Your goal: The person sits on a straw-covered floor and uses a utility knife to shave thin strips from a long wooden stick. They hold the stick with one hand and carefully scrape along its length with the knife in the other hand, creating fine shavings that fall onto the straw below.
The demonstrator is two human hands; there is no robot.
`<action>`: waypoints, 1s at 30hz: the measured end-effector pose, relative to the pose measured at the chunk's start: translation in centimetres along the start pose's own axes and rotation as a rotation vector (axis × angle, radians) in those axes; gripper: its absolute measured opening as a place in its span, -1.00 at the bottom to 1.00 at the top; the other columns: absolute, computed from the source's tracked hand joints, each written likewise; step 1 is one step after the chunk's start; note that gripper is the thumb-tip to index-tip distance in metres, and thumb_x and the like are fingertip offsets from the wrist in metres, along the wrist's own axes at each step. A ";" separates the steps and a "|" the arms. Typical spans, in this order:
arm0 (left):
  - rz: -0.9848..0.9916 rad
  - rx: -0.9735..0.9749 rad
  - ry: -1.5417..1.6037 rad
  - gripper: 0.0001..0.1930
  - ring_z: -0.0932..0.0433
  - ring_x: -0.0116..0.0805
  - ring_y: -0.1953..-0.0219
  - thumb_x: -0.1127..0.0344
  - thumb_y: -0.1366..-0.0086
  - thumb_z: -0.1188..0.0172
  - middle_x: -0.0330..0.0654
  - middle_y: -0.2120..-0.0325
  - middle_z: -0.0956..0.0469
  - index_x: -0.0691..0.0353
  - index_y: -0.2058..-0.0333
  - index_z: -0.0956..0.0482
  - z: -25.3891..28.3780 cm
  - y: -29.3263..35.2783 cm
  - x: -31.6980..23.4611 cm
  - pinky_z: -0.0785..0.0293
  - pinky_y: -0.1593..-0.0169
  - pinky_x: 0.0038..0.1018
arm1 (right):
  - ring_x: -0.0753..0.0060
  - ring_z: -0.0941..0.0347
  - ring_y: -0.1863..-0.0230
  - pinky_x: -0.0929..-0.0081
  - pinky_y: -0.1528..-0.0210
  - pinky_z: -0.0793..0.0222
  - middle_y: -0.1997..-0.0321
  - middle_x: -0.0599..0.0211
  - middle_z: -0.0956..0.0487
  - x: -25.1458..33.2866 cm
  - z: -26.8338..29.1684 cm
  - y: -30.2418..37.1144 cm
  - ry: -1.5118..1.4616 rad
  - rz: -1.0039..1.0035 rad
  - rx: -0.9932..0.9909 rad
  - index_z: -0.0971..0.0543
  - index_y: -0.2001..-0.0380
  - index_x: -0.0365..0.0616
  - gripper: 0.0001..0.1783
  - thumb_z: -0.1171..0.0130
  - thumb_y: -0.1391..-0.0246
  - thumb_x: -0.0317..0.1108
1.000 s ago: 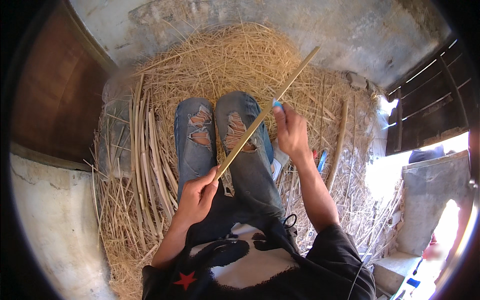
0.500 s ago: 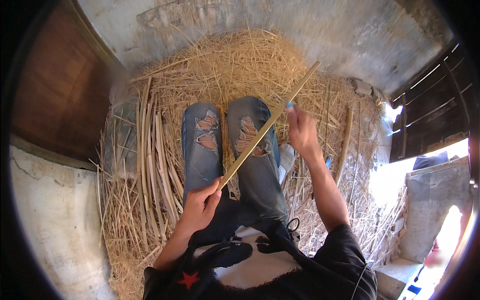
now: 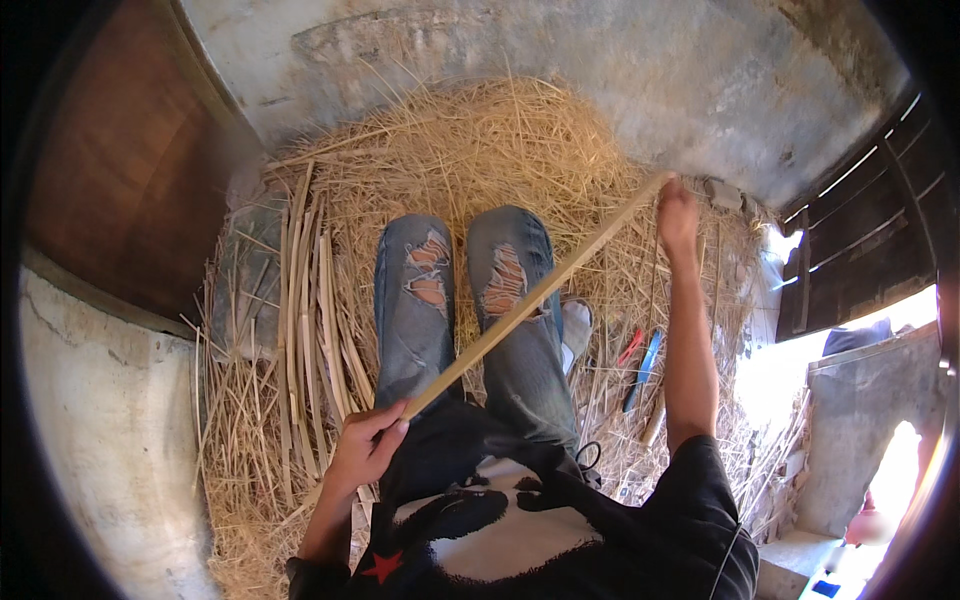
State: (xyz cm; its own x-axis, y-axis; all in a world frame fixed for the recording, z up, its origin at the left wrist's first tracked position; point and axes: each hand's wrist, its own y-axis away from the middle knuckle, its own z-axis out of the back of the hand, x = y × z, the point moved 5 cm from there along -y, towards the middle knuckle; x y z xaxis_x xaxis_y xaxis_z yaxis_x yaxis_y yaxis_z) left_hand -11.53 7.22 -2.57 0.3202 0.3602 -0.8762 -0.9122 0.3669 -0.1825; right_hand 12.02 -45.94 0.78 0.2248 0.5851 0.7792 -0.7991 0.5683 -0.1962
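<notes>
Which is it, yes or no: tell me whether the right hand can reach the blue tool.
Probably yes: the blue tool lies uncovered, just left of the right forearm, though the right hand is up at the far end of the strip.

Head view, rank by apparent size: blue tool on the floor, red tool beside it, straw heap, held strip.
1. Straw heap
2. Held strip
3. Blue tool
4. Red tool

The strip sits above the legs, nearer the camera, so its true size is unsure.
</notes>
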 end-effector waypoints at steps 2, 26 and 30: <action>0.093 -0.004 0.154 -0.66 -0.45 -0.47 0.56 0.44 -0.45 -0.16 -0.22 0.56 -0.52 0.43 -0.14 -0.56 0.6 1.8 1.4 -0.34 0.41 -0.52 | 0.61 -0.18 0.60 0.48 0.56 -0.14 0.65 0.54 -0.25 0.6 0.9 -0.8 -0.293 -0.044 -0.012 -0.56 0.35 -0.13 -0.40 0.22 -0.52 0.11; 0.273 -0.113 0.301 -0.84 -0.38 -0.58 0.36 0.41 -0.44 -0.23 -0.32 0.41 -0.45 0.26 0.11 -0.44 -1.4 -9.4 1.5 -0.36 0.25 -0.58 | 0.56 -0.49 0.18 0.51 0.11 -0.45 0.21 0.40 -0.58 12.8 -10.7 22.8 -0.847 -0.151 0.834 -0.61 -0.08 -0.21 -0.44 -0.02 -0.45 0.10; 0.343 -0.229 0.270 -0.83 -0.30 -0.58 0.41 0.38 -0.43 -0.25 -0.36 0.46 -0.36 0.26 0.15 -0.44 -0.5 -9.8 4.4 -0.31 0.29 -0.58 | 0.16 -0.63 0.22 0.24 0.15 -0.54 0.11 0.18 -0.67 1.5 -14.9 14.1 -0.190 0.057 0.652 -0.66 0.06 -0.18 -0.52 -0.09 -0.34 0.04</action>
State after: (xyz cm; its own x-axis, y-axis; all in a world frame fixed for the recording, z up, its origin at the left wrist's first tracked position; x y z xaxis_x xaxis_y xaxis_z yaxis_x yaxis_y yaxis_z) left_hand -1.36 4.73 -4.84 -0.0588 0.1810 -0.9817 -0.9959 0.0567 0.0701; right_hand 9.37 -28.40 -9.70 0.1182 0.4586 0.8808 -0.9929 0.0399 0.1124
